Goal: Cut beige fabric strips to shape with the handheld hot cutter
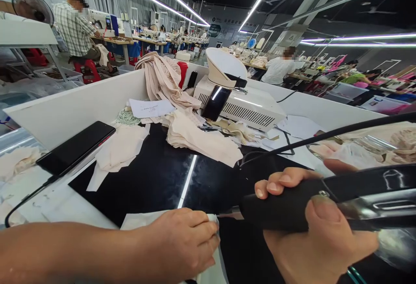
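Note:
My right hand (312, 227) is wrapped round the black handle of a corded hot-cutting tool (292, 208), whose thin metal tip (229, 215) points left and touches the edge of a white fabric piece (143, 220). My left hand (185, 243) is curled with fingers pressed down on that white piece, holding it on the black glossy tabletop (156, 175). The tool's cord (341, 132) runs off to the right.
Beige fabric pieces (195, 137) lie piled mid-table beside a white machine (247, 106) with a phone leaning on it. Another black phone (78, 145) rests on the white partition at left. Other people sit at sewing benches behind.

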Available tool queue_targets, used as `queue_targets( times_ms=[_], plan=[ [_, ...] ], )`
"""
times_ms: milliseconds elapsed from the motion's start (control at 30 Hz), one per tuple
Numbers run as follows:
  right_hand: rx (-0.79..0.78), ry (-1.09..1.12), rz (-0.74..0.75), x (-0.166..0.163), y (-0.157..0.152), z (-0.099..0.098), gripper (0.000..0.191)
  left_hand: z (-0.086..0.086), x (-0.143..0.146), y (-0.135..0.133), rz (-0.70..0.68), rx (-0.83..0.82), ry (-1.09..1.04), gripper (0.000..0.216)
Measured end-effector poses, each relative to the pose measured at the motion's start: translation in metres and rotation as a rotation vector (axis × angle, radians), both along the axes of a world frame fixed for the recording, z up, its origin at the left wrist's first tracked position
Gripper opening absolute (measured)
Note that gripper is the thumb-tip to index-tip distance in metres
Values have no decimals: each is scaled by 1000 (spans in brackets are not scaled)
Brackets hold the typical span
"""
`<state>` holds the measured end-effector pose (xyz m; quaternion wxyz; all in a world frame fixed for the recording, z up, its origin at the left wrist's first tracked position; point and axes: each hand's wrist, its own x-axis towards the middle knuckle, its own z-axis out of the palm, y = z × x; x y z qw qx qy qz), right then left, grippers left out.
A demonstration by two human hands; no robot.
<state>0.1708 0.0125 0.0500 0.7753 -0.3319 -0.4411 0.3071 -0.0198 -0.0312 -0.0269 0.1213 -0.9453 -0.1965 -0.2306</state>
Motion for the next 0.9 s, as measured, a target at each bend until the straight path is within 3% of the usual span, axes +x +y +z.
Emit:
queue_targets(
  times_ms=[367,700,900],
  plan=[
    [53,-71,8,-4,1,-5,48,-1,0,0,4,7,-4,30],
    [100,-73,52,-8,-1,-7,48,-21,-4,-6,21,-18,-132,21],
    [83,-81,45,-8,-3,-5,48,-23,-4,-6,49,-2,-104,22]
  ],
)
